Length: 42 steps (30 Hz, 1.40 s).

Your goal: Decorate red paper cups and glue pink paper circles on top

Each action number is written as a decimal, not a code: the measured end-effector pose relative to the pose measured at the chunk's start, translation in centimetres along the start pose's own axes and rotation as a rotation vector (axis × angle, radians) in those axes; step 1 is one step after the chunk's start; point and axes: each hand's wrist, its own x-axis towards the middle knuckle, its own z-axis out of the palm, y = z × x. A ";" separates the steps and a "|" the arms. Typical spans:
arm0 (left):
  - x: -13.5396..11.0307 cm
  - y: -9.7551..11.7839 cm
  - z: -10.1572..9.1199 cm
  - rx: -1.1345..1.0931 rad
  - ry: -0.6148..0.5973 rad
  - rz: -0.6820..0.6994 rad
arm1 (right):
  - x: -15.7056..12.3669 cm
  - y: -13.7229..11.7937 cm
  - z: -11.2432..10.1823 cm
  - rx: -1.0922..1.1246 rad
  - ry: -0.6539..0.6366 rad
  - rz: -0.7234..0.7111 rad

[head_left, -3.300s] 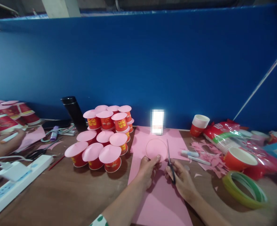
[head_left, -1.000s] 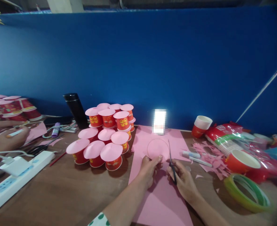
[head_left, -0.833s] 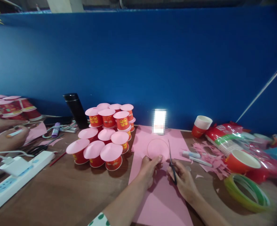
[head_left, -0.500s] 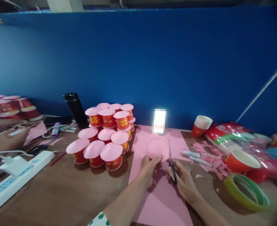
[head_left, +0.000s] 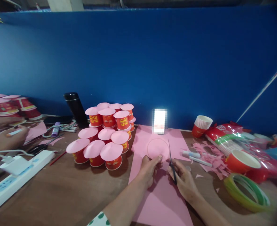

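Pinched between the thumb and fingers of my left hand (head_left: 150, 171) is a round pink paper disc (head_left: 157, 149), held at its lower edge. My right hand (head_left: 182, 175) is closed around the black handles of a pair of scissors (head_left: 171, 161). Their blades point away from me, along the disc's right edge. Under both hands lie large pink paper sheets (head_left: 163, 207). To the left stand several red paper cups (head_left: 114, 164), stacked in tiers and topped with shallow pink paper cones (head_left: 111, 151).
At right are pink scraps (head_left: 217, 160), markers (head_left: 199, 160), stacked cups (head_left: 200, 127), bagged cups (head_left: 227, 138) and tape rolls (head_left: 231, 191). On the left lie a power strip (head_left: 20, 180), a black flask (head_left: 76, 108) and another person's hand (head_left: 8, 141) holding a pen. A blue partition (head_left: 138, 62) stands behind.
Almost nothing differs. My hands, the disc and the cups keep their places, and the scissors have shifted only very slightly.
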 end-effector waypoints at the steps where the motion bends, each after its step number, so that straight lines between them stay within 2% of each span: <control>1: 0.1 -0.1 -0.1 0.002 0.010 -0.006 | 0.0 0.0 0.0 -0.001 0.001 0.002; 14: 0.2 -0.2 -0.1 -0.018 0.008 -0.012 | -0.1 -0.2 0.0 -0.007 0.016 0.017; 21: -0.1 0.1 0.0 0.001 0.047 -0.014 | -0.1 -0.2 0.0 -0.001 0.024 0.026; 28: -0.1 0.0 0.0 -0.012 0.002 -0.018 | 0.0 -0.2 0.1 0.017 0.031 0.027; 32: -0.1 0.0 0.0 -0.008 0.029 -0.024 | -0.1 -0.4 0.1 0.018 0.032 0.029; 42: -0.4 0.3 0.3 -0.008 0.036 -0.005 | 0.0 0.3 -0.1 0.020 0.029 0.026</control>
